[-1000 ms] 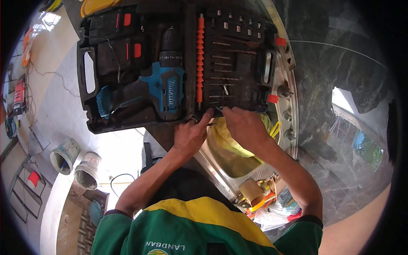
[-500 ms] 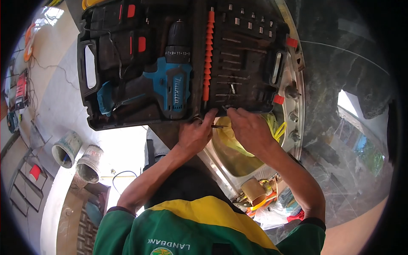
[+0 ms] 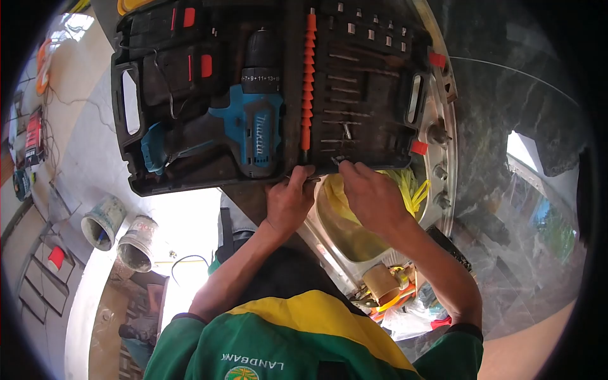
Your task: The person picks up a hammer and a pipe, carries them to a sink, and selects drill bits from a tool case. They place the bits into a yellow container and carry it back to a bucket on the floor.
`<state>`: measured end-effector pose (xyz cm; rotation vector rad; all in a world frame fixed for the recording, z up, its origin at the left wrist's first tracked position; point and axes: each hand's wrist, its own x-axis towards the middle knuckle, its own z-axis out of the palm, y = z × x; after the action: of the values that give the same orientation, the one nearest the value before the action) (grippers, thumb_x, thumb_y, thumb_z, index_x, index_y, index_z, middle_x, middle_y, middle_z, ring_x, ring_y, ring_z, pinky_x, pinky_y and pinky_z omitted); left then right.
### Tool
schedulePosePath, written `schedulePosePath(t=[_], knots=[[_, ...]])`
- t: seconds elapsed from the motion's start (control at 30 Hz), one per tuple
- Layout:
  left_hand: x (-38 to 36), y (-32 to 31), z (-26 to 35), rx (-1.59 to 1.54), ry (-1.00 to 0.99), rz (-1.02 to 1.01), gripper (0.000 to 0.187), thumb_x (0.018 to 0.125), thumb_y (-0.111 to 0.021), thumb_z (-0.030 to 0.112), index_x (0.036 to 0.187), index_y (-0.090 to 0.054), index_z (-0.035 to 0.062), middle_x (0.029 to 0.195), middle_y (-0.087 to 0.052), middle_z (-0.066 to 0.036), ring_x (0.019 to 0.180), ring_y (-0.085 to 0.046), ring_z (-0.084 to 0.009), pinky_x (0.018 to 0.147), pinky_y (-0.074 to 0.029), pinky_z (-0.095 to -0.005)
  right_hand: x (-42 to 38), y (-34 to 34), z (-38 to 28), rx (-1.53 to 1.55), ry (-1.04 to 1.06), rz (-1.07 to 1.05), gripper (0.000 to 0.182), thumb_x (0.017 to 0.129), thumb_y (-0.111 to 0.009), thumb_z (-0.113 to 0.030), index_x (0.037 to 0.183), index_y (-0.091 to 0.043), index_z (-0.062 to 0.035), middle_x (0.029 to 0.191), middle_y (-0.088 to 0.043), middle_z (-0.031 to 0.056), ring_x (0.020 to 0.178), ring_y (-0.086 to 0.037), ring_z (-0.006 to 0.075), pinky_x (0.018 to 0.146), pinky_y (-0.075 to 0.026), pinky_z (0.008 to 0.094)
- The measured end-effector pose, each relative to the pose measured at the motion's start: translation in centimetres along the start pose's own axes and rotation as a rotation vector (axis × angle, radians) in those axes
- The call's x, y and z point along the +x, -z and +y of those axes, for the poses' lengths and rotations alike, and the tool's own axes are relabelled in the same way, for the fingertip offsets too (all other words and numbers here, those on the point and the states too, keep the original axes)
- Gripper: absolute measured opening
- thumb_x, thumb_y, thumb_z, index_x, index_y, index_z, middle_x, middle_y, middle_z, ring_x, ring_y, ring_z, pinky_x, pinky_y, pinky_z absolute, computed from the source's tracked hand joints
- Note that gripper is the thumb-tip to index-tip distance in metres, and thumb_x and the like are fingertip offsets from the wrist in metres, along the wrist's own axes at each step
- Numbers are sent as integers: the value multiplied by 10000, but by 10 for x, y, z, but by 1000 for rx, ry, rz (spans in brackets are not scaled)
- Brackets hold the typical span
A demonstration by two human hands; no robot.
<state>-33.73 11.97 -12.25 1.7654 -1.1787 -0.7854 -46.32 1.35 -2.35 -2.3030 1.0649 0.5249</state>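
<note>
An open black drill case [image 3: 209,183] lies in front of me with a blue-and-black Makita cordless drill [image 3: 256,130] in its left half. My left hand [image 3: 290,201] is closed at the case's near edge, below the hinge. A thin dark piece shows at its fingers, too small to name. My right hand [image 3: 375,193] pinches at the near edge of the right half, by a small metal bit [image 3: 337,159]. Drill bits [image 3: 345,114] lie in slots above, with several metal sockets [image 3: 370,37] farther up. An orange flexible shaft [image 3: 308,88] runs along the hinge.
Beneath the case is a steel sink [image 3: 361,250] with a yellow plastic bag [image 3: 415,193]. Dark marble-patterned slabs [image 3: 500,95] are on the right. Two stained buckets [image 3: 136,244] stand at left. A brown tape roll [image 3: 381,285] and plastic bags [image 3: 405,323] lie near my right arm.
The left hand has turned slightly, and the thin dark piece at its fingers sticks out less. My right hand stays pinched at the case's edge. The view has shifted slightly.
</note>
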Motion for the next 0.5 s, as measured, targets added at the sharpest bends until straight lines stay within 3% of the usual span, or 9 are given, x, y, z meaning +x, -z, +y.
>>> schedulePosePath(t=[0.43, 0.5], knots=[[5, 6, 0, -48, -20, 10, 245, 730, -695, -39, 928, -592, 62, 725, -657, -133, 650, -673, -310, 561, -515, -337, 1, -4, 1, 4, 77, 74, 302, 859, -527, -98, 1149, -555, -18, 988, -636, 151, 793, -672, 302, 667, -557, 393], [5, 5, 1, -65, -9, 12, 240, 729, -695, -37, 923, -594, 63, 722, -654, -133, 643, -672, -307, 559, -515, -338, 4, 0, -3, -139, 80, -23, 277, 849, -540, -106, 1116, -553, -35, 969, -637, 133, 790, -680, 273, 650, -561, 387]])
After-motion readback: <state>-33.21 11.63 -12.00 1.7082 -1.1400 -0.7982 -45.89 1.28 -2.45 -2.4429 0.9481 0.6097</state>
